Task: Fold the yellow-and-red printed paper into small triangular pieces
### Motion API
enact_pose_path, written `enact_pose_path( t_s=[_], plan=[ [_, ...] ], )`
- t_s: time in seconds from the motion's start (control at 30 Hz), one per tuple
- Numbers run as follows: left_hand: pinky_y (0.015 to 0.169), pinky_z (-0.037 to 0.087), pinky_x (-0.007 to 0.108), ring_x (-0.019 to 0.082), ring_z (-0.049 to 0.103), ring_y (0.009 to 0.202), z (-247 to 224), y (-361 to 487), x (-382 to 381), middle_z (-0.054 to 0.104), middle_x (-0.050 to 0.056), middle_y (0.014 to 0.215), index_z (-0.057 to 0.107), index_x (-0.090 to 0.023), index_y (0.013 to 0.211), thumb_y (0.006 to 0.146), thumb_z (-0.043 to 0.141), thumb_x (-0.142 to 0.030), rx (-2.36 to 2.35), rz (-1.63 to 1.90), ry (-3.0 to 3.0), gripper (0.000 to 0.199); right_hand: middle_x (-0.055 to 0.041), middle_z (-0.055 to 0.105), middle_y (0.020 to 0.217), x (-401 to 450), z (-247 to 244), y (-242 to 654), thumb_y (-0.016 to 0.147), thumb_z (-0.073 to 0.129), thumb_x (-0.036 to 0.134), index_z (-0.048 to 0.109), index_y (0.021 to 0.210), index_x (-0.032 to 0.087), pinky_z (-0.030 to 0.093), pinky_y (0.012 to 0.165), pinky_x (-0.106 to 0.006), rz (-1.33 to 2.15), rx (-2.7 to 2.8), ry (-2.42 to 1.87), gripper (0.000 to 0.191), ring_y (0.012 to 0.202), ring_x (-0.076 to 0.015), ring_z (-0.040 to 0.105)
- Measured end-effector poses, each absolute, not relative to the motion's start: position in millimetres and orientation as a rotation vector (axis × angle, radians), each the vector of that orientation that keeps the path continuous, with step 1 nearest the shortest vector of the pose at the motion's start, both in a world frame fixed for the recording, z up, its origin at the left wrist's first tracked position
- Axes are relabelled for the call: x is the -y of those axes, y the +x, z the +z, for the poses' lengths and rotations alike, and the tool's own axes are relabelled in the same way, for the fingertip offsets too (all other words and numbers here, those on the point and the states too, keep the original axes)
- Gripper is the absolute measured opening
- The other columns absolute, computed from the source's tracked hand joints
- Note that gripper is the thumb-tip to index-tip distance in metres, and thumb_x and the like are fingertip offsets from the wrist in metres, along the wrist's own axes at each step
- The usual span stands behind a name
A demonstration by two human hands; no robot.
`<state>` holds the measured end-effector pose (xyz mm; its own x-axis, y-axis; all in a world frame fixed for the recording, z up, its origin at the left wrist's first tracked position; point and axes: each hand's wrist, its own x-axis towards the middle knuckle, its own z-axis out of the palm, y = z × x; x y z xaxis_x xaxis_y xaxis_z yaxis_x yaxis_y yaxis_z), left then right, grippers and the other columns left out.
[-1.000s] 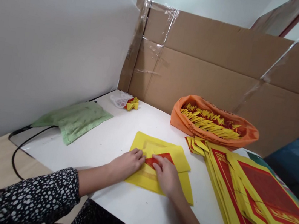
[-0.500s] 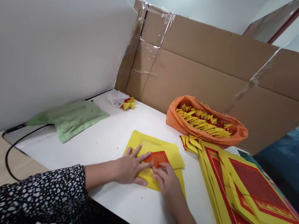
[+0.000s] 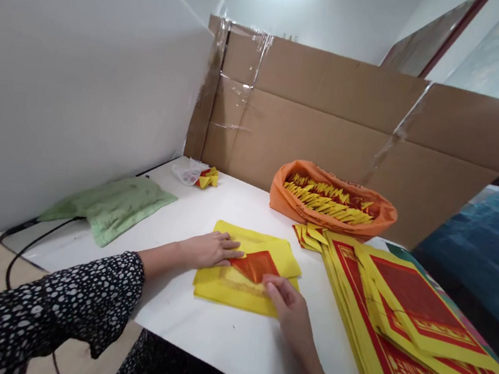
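Observation:
Yellow paper sheets (image 3: 217, 293) lie flat on the white table in front of me. A red-orange piece of paper (image 3: 258, 266) rests on them, partly folded. My left hand (image 3: 214, 250) lies flat with its fingers stretched over the left end of the red paper and the yellow sheet. With thumb and fingers pinched together, my right hand (image 3: 285, 301) holds the red paper's right corner.
An orange bag (image 3: 285, 202) full of folded yellow and red papers stands at the back, small folded pieces (image 3: 310, 237) before it. Large printed paper sheets (image 3: 354, 306) are stacked on the right. A green cloth (image 3: 117, 203) and a black cable (image 3: 36, 244) lie left. A cardboard panel (image 3: 309, 114) rises behind.
My left hand has slid leftward and its fingers have come closer together, uncovering more of the red paper. My right hand has shifted slightly right and down at its corner. The camera view has moved.

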<state>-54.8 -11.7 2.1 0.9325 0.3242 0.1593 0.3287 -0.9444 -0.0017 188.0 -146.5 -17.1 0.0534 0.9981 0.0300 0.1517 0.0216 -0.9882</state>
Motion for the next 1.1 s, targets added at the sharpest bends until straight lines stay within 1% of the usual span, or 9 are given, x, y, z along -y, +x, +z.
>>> enact_pose_path(
  t_s=[0.07, 0.13, 0.3, 0.4, 0.5, 0.63, 0.8, 1.0, 1.1],
  plan=[
    [0.093, 0.044, 0.036, 0.023, 0.06, 0.105, 4, -51, 12, 0.059, 0.015, 0.131, 0.055, -0.016, 0.132, 0.101, 0.037, -0.032, 0.551, -0.32, -2.969, 0.039, -0.0136, 0.07, 0.101, 152, -14, 178, 0.084, 0.063, 0.048, 0.065, 0.098, 0.016, 0.048, 0.098, -0.049, 1.399, 1.029, -1.234, 0.034, 0.101, -0.0283, 0.067],
    [0.085, 0.048, 0.035, 0.021, 0.064, 0.094, 5, -46, 19, 0.061, 0.016, 0.127, 0.059, -0.014, 0.124, 0.101, 0.036, -0.029, 0.661, -0.397, -2.867, 0.036, -0.0143, 0.071, 0.104, 151, -11, 166, 0.082, 0.068, 0.047, 0.062, 0.106, 0.016, 0.047, 0.101, -0.048, 1.629, 0.805, -1.087, 0.039, 0.105, -0.0279, 0.067],
    [0.068, 0.049, 0.032, 0.02, 0.065, 0.077, 14, -28, 64, 0.068, 0.014, 0.101, 0.06, -0.009, 0.116, 0.098, 0.038, -0.017, 0.73, -0.291, -2.749, 0.029, -0.0082, 0.07, 0.11, 123, -1, 140, 0.073, 0.077, 0.036, 0.057, 0.1, 0.023, 0.048, 0.101, -0.041, 1.544, 0.598, -0.877, 0.036, 0.112, -0.0238, 0.064],
    [0.077, 0.048, 0.037, 0.029, 0.061, 0.102, 30, -28, 89, 0.062, 0.018, 0.121, 0.052, -0.01, 0.13, 0.1, 0.038, -0.024, 0.744, -0.366, -2.677, 0.037, -0.0032, 0.071, 0.105, 104, 9, 145, 0.069, 0.076, 0.028, 0.057, 0.098, 0.025, 0.052, 0.093, -0.039, 1.439, 0.688, -0.893, 0.035, 0.104, -0.0216, 0.067],
    [0.1, 0.038, 0.046, 0.033, 0.038, 0.135, 46, -41, 93, 0.039, 0.015, 0.15, 0.033, -0.018, 0.147, 0.099, 0.042, -0.037, 0.594, -0.383, -2.701, 0.052, -0.0058, 0.071, 0.104, 89, 22, 170, 0.069, 0.073, 0.029, 0.06, 0.105, 0.021, 0.054, 0.087, -0.039, 1.528, 0.894, -0.984, 0.039, 0.099, -0.0229, 0.068],
    [0.113, 0.024, 0.051, 0.032, 0.022, 0.144, 43, -59, 72, 0.029, 0.014, 0.156, 0.028, -0.021, 0.15, 0.095, 0.053, -0.04, 0.466, -0.303, -2.785, 0.064, -0.0076, 0.072, 0.103, 68, 35, 209, 0.074, 0.067, 0.027, 0.058, 0.12, 0.016, 0.054, 0.083, -0.041, 1.578, 1.326, -1.205, 0.047, 0.093, -0.0235, 0.069],
    [0.107, 0.039, 0.04, 0.027, 0.047, 0.132, 12, -60, 45, 0.056, 0.017, 0.135, 0.055, -0.014, 0.129, 0.096, 0.047, -0.015, 0.578, -0.291, -2.901, 0.034, -0.0065, 0.068, 0.108, 47, 16, 226, 0.086, 0.051, 0.021, 0.054, 0.129, 0.02, 0.048, 0.091, -0.039, 1.106, 1.895, -1.484, 0.043, 0.099, -0.0206, 0.064],
    [0.102, 0.045, 0.028, 0.018, 0.057, 0.121, 0, -74, 28, 0.061, 0.011, 0.131, 0.062, -0.021, 0.123, 0.094, 0.042, -0.01, 0.661, -0.437, -3.22, 0.036, -0.0148, 0.057, 0.122, 55, -22, 218, 0.089, 0.056, 0.025, 0.053, 0.131, 0.018, 0.043, 0.097, -0.047, 0.045, 2.133, -1.554, 0.042, 0.112, -0.0285, 0.053],
    [0.097, 0.047, 0.028, 0.018, 0.063, 0.111, 3, -82, 16, 0.068, 0.01, 0.118, 0.07, -0.02, 0.108, 0.093, 0.047, -0.016, 0.689, -0.616, -3.37, 0.027, -0.0134, 0.058, 0.118, 66, -20, 207, 0.091, 0.052, 0.02, 0.062, 0.117, 0.02, 0.041, 0.097, -0.048, 0.014, 2.199, -1.393, 0.027, 0.11, -0.0281, 0.052]
  ],
)
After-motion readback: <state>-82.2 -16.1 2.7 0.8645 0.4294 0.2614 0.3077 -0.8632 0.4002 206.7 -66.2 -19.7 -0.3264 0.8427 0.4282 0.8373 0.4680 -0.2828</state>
